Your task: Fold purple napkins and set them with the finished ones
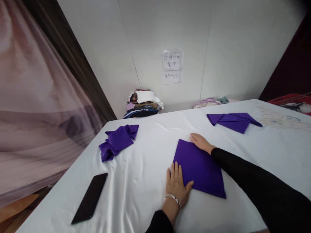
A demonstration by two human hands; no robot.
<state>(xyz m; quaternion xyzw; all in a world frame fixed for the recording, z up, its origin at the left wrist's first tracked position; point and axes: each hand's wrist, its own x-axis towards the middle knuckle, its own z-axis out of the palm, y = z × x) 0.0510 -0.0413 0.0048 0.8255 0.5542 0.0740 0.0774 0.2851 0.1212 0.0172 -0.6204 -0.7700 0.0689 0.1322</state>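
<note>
Near the front of a white tablecloth (pixel 138 200), the left hand (pixel 177 186) is laid pretty much flat, fingers spread, at the left edge of a purple napkin (pixel 201 170), with the thumb rested by its lower edge. Grip-wise it's released: the cloth is being touched, not clenched. A silver bracelet (pixel 173 196) is worn on that wrist. The right hand (pixel 200 141) is stretched out along the far edge of the same napkin, fingers held together, and it looks released too, though what's done with its thumb can't be made out. The napkin itself is laid flat between the two hands, kinda squarish, a bit right of the middle. Both arms are covered by black sleeves (pixel 255 181).

Further out, a black phone (pixel 89 199) is placed toward the left edge of the tablecloth. Above it, another purple cloth is gathered into a chunky layered shape (pixel 120 139), and off to the far right a third one is folded into a flatter, pointy shape (pixel 234 121). Beyond the tablecloth, a pile of clothes (pixel 143 103) is stacked up by the wall (pixel 162 19), where a handwritten paper sign (pixel 172 66) marked "45-50" is stuck. Over on the left, a pink curtain (pixel 41 97) is hung.
</note>
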